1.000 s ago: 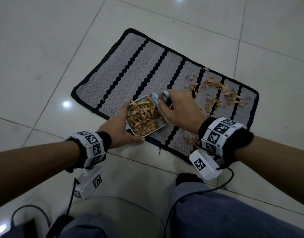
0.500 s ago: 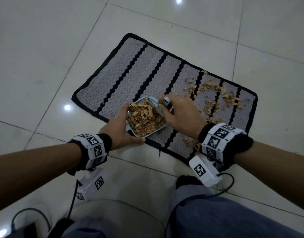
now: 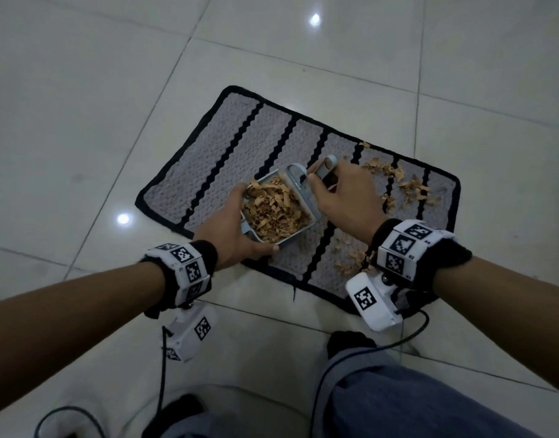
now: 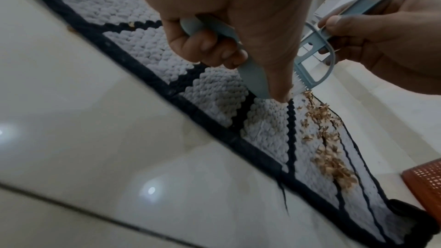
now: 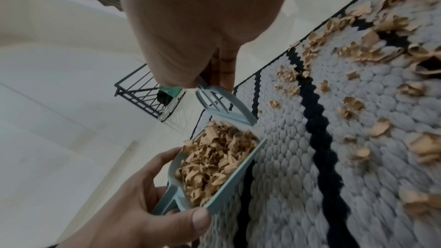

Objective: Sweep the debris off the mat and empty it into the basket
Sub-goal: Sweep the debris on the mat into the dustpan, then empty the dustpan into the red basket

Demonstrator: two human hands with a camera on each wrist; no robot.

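Down on the white tile floor (image 3: 82,121) lies a grey mat (image 3: 240,143) with black stripes and a black edge. Light brown debris (image 3: 407,188) is scattered over its right part. The left hand (image 3: 227,235) curls its fingers around a small blue dustpan (image 3: 295,240), heaped with brown bits. The right hand (image 3: 344,197) grips a little blue brush (image 3: 303,188) at the pan's open edge. An orange basket (image 4: 424,186) stands just beside the mat's corner.
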